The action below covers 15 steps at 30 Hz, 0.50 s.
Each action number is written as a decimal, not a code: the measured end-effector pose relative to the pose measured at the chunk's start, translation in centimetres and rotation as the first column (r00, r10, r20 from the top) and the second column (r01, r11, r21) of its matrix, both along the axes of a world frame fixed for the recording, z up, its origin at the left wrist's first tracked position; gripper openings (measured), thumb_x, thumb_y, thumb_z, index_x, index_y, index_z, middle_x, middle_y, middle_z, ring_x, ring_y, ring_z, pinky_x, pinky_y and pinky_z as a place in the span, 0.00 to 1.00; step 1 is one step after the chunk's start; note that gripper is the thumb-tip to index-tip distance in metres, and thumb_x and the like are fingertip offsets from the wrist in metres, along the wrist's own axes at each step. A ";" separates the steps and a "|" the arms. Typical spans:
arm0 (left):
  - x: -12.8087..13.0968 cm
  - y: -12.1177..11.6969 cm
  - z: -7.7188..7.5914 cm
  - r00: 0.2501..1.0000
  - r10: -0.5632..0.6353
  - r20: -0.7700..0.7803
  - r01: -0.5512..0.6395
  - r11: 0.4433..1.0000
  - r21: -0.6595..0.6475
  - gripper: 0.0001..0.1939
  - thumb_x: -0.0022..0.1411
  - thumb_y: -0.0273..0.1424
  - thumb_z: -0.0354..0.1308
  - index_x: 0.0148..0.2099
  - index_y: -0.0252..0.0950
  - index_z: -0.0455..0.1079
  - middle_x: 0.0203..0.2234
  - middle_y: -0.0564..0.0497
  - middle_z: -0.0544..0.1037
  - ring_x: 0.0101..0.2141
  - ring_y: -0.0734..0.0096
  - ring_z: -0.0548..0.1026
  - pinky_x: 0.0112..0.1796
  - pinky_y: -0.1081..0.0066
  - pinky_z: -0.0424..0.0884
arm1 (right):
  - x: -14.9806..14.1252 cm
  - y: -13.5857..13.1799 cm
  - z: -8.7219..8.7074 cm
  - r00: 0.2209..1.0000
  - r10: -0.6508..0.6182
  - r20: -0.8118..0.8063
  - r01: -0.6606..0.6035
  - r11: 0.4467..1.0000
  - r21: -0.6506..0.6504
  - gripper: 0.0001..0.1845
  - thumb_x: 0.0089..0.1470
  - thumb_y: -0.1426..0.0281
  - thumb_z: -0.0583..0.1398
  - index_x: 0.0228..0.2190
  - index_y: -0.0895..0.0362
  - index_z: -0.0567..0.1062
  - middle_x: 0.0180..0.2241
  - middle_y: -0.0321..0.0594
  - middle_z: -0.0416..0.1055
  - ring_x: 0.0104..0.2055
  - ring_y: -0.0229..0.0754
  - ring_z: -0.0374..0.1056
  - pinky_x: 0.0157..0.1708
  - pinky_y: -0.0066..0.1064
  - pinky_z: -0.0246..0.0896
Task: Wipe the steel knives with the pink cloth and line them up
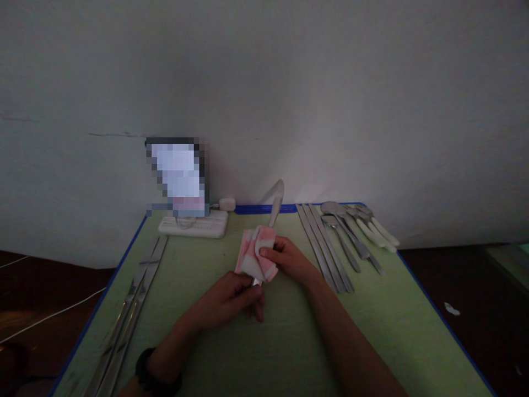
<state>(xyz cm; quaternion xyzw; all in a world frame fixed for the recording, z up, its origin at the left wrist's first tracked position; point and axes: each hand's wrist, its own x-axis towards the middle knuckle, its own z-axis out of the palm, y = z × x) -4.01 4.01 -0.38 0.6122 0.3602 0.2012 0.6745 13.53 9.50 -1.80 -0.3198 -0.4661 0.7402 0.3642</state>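
Between my hands is a metal table knife (275,207), tilted, its rounded blade pointing up and away from me. A pink and white cloth (258,255) wraps around its middle. My right hand (289,259) pinches the cloth from the right, thumb on top. Below the cloth, my left hand (237,298) grips the knife's lower end, and a short shiny piece of metal shows there. Most of the handle is hidden by cloth and fingers.
Two long shiny metal knives (132,300) lie along the green table's (198,353) left side. On the right are flat metal strips (324,248), metal spoons (341,240) and white-handled forks (376,231). A blurred-out screen (179,173) stands on a white power strip (194,225) by the wall.
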 end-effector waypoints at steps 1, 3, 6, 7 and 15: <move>0.0 0.0 0.0 1.000 -0.003 -0.007 0.003 1.000 0.010 0.20 0.63 0.42 0.48 0.30 0.30 0.69 0.22 0.46 0.79 0.23 0.73 0.74 0.27 0.76 0.69 | 0.0 0.0 0.0 1.000 -0.010 0.006 0.010 1.000 0.005 0.15 0.41 0.61 0.66 0.27 0.60 0.75 0.26 0.34 0.71 0.27 0.33 0.63 0.31 0.26 0.58; 0.0 0.0 0.0 1.000 -0.010 -0.015 0.011 1.000 0.023 0.20 0.63 0.41 0.48 0.30 0.30 0.69 0.22 0.46 0.79 0.23 0.73 0.74 0.27 0.76 0.69 | -0.2 0.0 0.0 0.999 -0.037 0.023 0.037 0.999 0.006 0.15 0.40 0.61 0.66 0.28 0.60 0.75 0.26 0.34 0.71 0.27 0.33 0.63 0.31 0.26 0.58; 0.0 -0.1 0.0 1.000 -0.013 -0.022 0.014 1.000 0.023 0.19 0.63 0.41 0.48 0.30 0.31 0.69 0.22 0.47 0.79 0.22 0.74 0.73 0.26 0.76 0.69 | -0.3 0.0 0.0 0.997 -0.060 0.048 0.060 0.998 -0.008 0.15 0.39 0.62 0.67 0.27 0.60 0.75 0.25 0.34 0.71 0.26 0.33 0.63 0.29 0.25 0.57; 0.0 -0.1 0.0 1.000 -0.012 -0.026 0.012 1.000 0.022 0.19 0.63 0.41 0.48 0.30 0.31 0.68 0.22 0.47 0.79 0.22 0.74 0.73 0.26 0.76 0.69 | -0.3 0.0 0.1 0.997 -0.063 0.050 0.064 0.998 -0.012 0.15 0.39 0.62 0.67 0.26 0.60 0.75 0.25 0.33 0.70 0.25 0.32 0.63 0.29 0.25 0.57; 0.2 0.1 0.1 0.999 -0.024 -0.035 0.024 1.000 0.012 0.22 0.63 0.44 0.47 0.29 0.31 0.69 0.21 0.46 0.79 0.22 0.73 0.73 0.26 0.76 0.69 | 0.0 0.1 -0.1 1.000 -0.018 0.003 0.018 1.000 -0.024 0.15 0.36 0.63 0.68 0.26 0.60 0.75 0.26 0.34 0.71 0.27 0.33 0.64 0.31 0.26 0.58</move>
